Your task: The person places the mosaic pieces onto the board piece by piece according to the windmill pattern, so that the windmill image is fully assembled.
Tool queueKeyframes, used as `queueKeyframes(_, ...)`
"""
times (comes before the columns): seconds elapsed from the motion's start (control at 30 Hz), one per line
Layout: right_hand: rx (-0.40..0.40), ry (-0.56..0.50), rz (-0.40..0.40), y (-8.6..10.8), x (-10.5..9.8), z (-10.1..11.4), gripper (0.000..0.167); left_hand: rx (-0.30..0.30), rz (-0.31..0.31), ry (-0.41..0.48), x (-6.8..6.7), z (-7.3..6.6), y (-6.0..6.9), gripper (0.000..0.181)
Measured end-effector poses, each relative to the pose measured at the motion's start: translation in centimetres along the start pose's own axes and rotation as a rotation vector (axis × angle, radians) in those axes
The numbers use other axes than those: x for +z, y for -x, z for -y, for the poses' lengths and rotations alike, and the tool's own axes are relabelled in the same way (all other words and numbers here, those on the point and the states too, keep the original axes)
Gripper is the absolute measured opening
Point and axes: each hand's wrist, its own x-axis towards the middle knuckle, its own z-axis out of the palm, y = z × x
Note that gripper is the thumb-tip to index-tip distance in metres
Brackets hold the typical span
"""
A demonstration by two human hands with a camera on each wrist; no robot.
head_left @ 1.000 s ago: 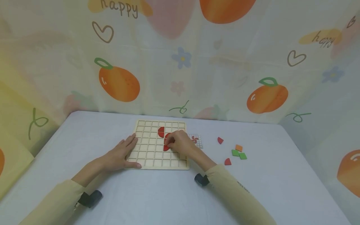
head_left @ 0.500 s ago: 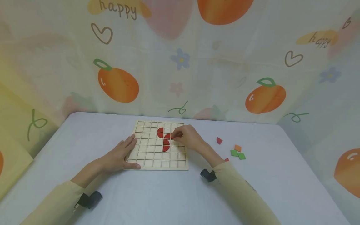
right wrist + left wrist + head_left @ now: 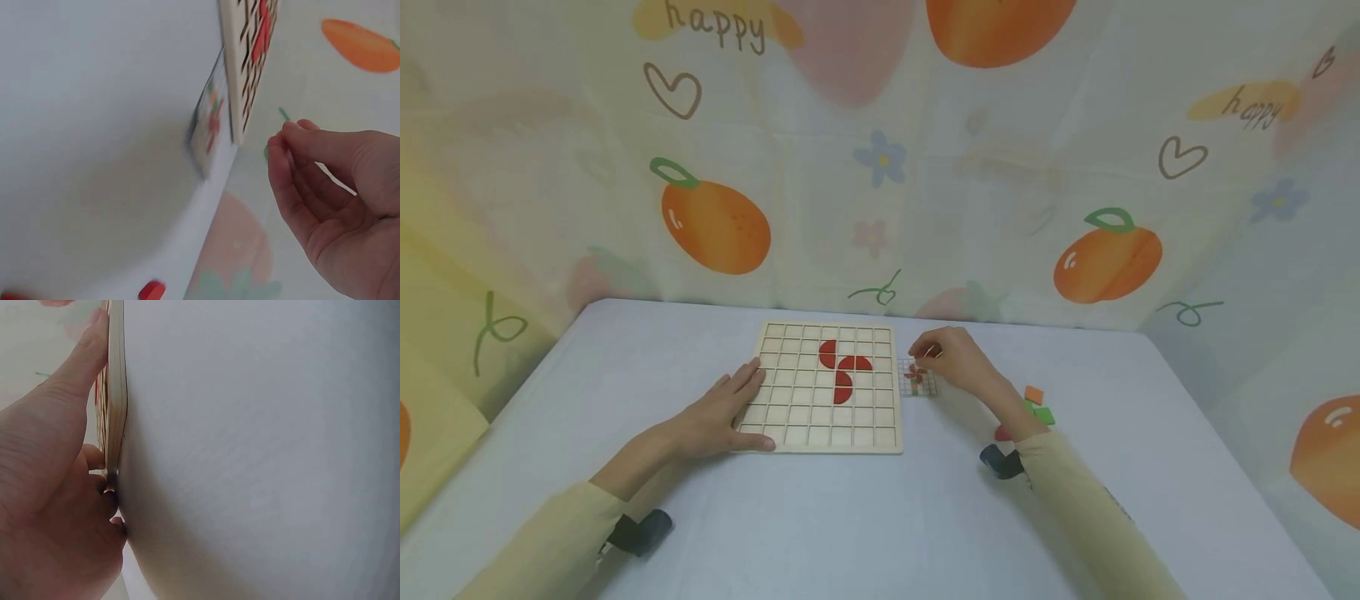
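Note:
A wooden grid board (image 3: pixel 801 417) lies on the white table. Red quarter-round pieces fill several of its cells, paired into half discs; one such half disc (image 3: pixel 844 387) sits right of the board's middle. My left hand (image 3: pixel 715 414) rests on the left edge, thumb at the front corner and fingers along the side. Just right of the board lies a small pattern card (image 3: pixel 907 388) with a printed grid. Over it hovers my right hand (image 3: pixel 962 365), fingers loosely bent and thumb near the fingertips. Nothing shows between those fingertips in the right wrist view.
On the table to the right are an orange square (image 3: pixel 1034 395) and green pieces (image 3: pixel 1044 415), partly behind my right wrist. A red piece (image 3: pixel 1002 433) peeks out beside the forearm. Another red piece (image 3: pixel 152 290) shows in the right wrist view. A fruit-printed cloth (image 3: pixel 820 183) hangs behind.
My right hand has left the red pieces on the board and moved right, over the card. A second quarter now completes the middle half disc. My left hand has stayed put.

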Motion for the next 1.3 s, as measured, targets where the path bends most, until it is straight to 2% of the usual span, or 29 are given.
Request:
queueKeyframes(0.23, 0.033, 0.015, -0.037, 1.2, -1.3, -2.8, 0.015, -0.002, 0.001, -0.008, 0.1, 0.1, -0.1, 0.117)
queueKeyframes(0.5, 0.111, 0.038, 0.019, 2.3, -2.8, -4.8, 0.02, -0.004, 0.001, 0.009, 0.0, -0.1, 0.0, 0.117)
queueKeyframes(0.63, 0.163, 0.055, -0.002, 2.8, -3.2, -6.0, 0.021, -0.003, 0.0, 0.008, 0.0, -0.1, 0.0, 0.117)
queueKeyframes(0.8, 0.189, 0.064, -0.033, 3.7, -3.5, -7.3, 0.019, 0.002, -0.001, 0.002, 0.0, 0.0, 0.0, 0.117)
queueKeyframes(0.87, 0.198, 0.072, -0.044, 4.0, -3.6, -7.5, 0.018, 0.005, -0.001, 0.0, 0.0, 0.0, 0.0, 0.117)
queueKeyframes(1.17, 0.347, 0.116, -0.021, 4.3, -3.3, -7.6, 0.026, 0.007, -0.002, 0.006, -0.1, -0.2, 0.1, 0.116)
queueKeyframes(1.3, 0.329, 0.108, -0.005, 4.2, -3.1, -7.6, 0.023, 0.015, -0.006, 0.003, 0.0, -0.2, 0.1, 0.115)
